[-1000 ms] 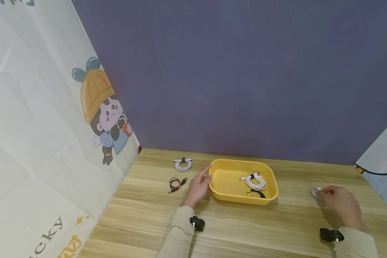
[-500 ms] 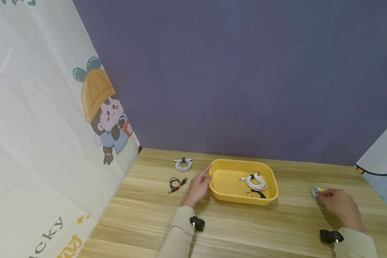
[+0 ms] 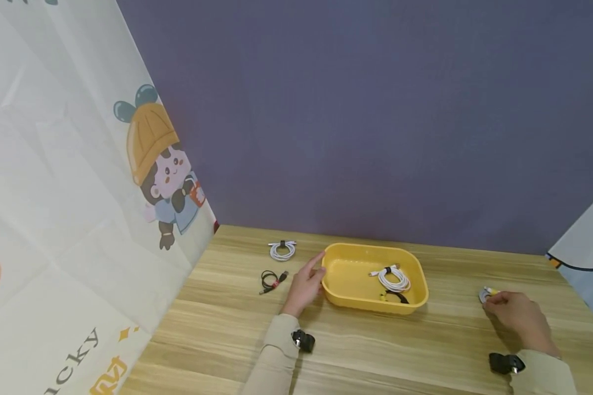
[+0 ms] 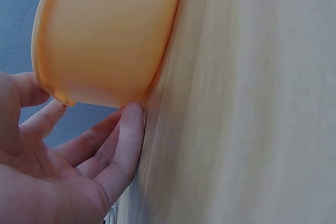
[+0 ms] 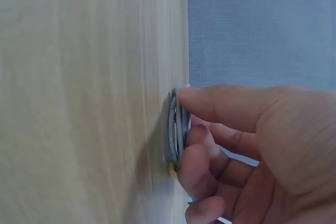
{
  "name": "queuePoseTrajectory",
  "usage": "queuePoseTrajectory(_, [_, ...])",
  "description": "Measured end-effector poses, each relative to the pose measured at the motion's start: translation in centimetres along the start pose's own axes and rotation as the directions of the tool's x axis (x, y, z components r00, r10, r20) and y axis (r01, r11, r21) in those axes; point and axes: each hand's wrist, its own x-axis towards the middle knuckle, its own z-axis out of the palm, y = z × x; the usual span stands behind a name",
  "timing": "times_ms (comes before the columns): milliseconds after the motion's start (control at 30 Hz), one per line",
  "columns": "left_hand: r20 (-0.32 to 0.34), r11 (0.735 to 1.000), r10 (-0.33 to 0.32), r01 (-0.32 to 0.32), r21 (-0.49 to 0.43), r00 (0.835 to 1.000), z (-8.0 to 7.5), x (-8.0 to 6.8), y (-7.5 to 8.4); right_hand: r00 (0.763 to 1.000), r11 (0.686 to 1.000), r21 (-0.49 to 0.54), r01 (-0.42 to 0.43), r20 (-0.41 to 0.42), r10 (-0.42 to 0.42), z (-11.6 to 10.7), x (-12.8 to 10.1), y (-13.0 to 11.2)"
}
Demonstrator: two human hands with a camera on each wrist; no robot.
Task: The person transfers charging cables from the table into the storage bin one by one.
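**Two hands, one tray, four cables on the desk**

Head camera: we see our left hand [image 3: 303, 285] resting with fingers straight against the left end of the yellow tray [image 3: 346, 296], steadying it without gripping. Inside the tray lie a white coiled cable [image 3: 392, 278] and a smaller black one [image 3: 397, 297]. To the left of the tray, on the wooden table [image 3: 375, 351], sit a second white coil [image 3: 282, 250] and a loose black cable [image 3: 270, 281]. Well to the right, our right hand [image 3: 516, 317] curls over a grey coiled cable [image 3: 485, 294] lying flat on the wood. The stretch between that hand and the tray is bare, so the way across looks free; the table's right edge and a hanging sheet lie near that hand.

Left wrist camera: the tray wall [image 4: 105, 35] fills the view, with our fingertips [image 4: 131, 116] touching its lower curve where it meets the table. The hand is flat and relaxed, holding nothing. We judge that a nudge from these fingers could slide the light tray off to the right.

Right wrist camera: thumb [image 5: 220, 106] and fingers [image 5: 197, 163] pinch the grey coil [image 5: 176, 129] from both faces while it lies against the table. We judge the hold shallow: the loops could fan apart or slip free if lifted by the rim alone, and a dangling end might snag the tray's lip.
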Motion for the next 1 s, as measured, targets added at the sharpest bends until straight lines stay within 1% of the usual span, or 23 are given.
queuePoseTrajectory(200, [0.001, 1.000, -0.001, 0.001, -0.006, 1.000, 0.04, 0.07, -0.09, 1.000, 1.000, 0.007, 0.010, -0.011, -0.010, -0.03, -0.05, -0.26])
queuePoseTrajectory(367, [-0.001, 1.000, -0.004, 0.004, -0.007, 1.000, 0.00, 0.04, -0.06, 1.000, 1.000, 0.007, -0.001, -0.008, 0.001, 0.13, 0.14, -0.14])
queuePoseTrajectory(667, [-0.002, 1.000, 0.005, -0.005, -0.011, 1.000, 0.07, 0.17, -0.14, 0.999, 1.000, 0.002, 0.008, -0.036, -0.008, 0.33, 0.13, 0.05])
queuePoseTrajectory(833, [-0.001, 1.000, 0.001, -0.001, -0.009, 1.000, 0.05, 0.12, -0.16, 0.999, 1.000, -0.003, -0.012, -0.031, 0.011, 0.33, -0.03, -0.14])
queuePoseTrajectory(1000, [-0.004, 1.000, 0.012, -0.012, -0.020, 1.000, 0.06, 0.08, -0.14, 0.999, 1.000, -0.001, -0.031, -0.026, 0.030, 0.22, -0.22, -0.40])
